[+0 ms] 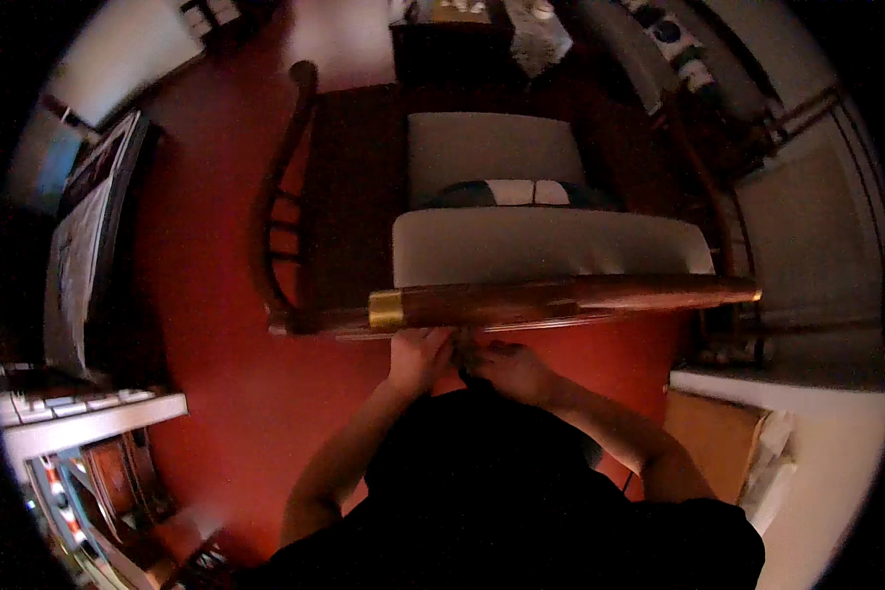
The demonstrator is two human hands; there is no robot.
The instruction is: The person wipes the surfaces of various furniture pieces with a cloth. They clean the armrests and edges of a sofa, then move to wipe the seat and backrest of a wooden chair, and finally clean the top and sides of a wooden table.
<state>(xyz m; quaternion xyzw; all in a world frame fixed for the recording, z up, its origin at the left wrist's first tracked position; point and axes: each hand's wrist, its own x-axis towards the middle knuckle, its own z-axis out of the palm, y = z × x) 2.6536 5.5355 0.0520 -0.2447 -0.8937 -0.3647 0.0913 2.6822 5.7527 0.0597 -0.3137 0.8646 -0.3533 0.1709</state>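
Observation:
My left hand (pixel 421 360) and my right hand (pixel 513 371) come together in front of my body, fingers bent inward and closed. Between them is a small dark thing (pixel 467 356), too dim to make out. Both hands are just on my side of a wooden bench's top rail (pixel 560 300), which has a brass-coloured band at its left end. Whether the fingertips touch the rail cannot be seen.
Beyond the rail are a grey back cushion (pixel 551 241), a seat cushion (pixel 492 147) and a curved wooden armrest (pixel 283 177). A dark low cabinet (pixel 123 236) stands left on the red floor (pixel 206 295). A cardboard panel (pixel 713 442) leans at right.

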